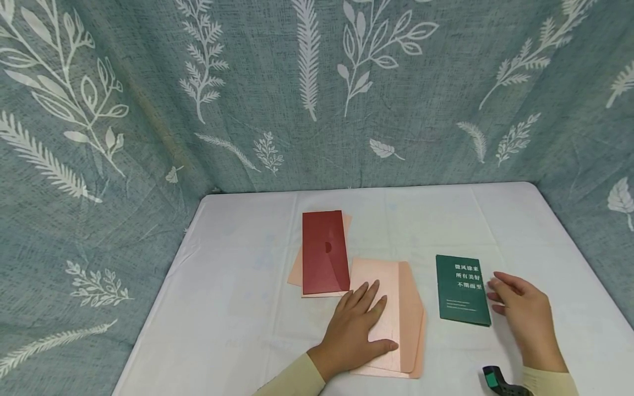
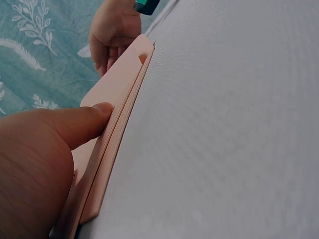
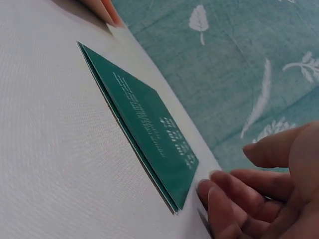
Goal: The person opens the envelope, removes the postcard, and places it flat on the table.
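Note:
My left hand (image 1: 354,333) lies with fingers spread on a small stack of pale pink envelopes (image 1: 411,319), their pointed flaps to the right. In the left wrist view its thumb rests on the top envelope (image 2: 112,82), and the stacked edges show beneath. A dark green card (image 1: 460,291) with white Chinese characters lies flat to the right of the envelopes. Just off the card's right edge is my right hand (image 1: 530,313), fingers loosely bent and holding nothing. The right wrist view shows the green card (image 3: 144,129) as thin stacked layers, with the fingertips (image 3: 207,188) close to its end.
A dark red envelope (image 1: 324,253) lies behind my left hand, over pale pink paper (image 1: 295,269) that sticks out at an angle. The table (image 1: 238,308) has a white cloth. A leaf-patterned teal curtain (image 1: 267,93) hangs along the back and sides. A black device (image 1: 502,382) is by my right wrist.

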Motion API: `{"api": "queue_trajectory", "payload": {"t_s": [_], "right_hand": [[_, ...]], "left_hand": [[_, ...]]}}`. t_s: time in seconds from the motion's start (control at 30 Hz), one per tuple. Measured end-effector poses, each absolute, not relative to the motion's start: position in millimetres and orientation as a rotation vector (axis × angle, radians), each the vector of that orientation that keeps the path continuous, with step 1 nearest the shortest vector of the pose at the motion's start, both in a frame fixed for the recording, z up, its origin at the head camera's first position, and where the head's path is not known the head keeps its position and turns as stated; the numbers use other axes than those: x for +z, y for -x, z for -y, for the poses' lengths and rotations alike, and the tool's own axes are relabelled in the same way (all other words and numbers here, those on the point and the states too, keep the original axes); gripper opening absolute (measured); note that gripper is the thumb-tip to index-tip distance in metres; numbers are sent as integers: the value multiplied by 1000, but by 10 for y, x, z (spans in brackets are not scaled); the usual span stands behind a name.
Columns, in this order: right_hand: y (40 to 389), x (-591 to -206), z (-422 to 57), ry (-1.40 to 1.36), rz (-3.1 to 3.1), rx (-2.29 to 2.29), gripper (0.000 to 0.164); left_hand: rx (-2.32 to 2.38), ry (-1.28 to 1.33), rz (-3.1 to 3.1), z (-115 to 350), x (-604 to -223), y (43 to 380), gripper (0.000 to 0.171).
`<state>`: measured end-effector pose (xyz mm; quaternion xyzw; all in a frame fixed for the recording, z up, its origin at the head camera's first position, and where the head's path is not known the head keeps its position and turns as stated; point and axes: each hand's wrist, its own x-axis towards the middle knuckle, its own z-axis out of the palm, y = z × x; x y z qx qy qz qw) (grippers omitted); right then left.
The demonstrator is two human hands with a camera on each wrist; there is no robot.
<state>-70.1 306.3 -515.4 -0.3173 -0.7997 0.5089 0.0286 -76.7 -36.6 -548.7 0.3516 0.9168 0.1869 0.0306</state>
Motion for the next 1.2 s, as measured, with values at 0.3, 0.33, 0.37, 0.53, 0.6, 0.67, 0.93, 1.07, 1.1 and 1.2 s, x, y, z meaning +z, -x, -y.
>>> {"api": "queue_trajectory", "payload": {"t_s": [0.3,0.33,0.37,0.53,0.6,0.67,0.93,1.07,1.1,1.2], "right_hand": [[702,-5153,-3063,980,2407,1595,50],[705,-5156,-3060,973,2402,1596,49],[707,-5158,-3060,963,2399,1595,49],[712,-5161,-3050,922,2398,1584,49],[713,-5156,-3042,914,2403,1585,50],[713,-5149,-3032,909,2410,1586,51],[706,-5149,-2979,848,2438,1587,55],[696,-5165,-2949,745,2462,1557,55],[691,-5168,-2936,712,2472,1541,55],[679,-5176,-2899,607,2515,1471,55]], "left_hand": [[565,-1084,-2826,365,-5474,767,85],[565,-1083,-2825,364,-5473,768,85],[564,-1083,-2826,363,-5472,769,85],[572,-1087,-2827,361,-5471,775,84],[573,-1091,-2828,362,-5472,777,84],[574,-1094,-2829,363,-5473,779,84],[562,-1090,-2827,365,-5475,778,85],[555,-1083,-2827,365,-5476,779,85],[553,-1081,-2828,365,-5476,779,85],[548,-1078,-2831,365,-5478,781,85]]}}
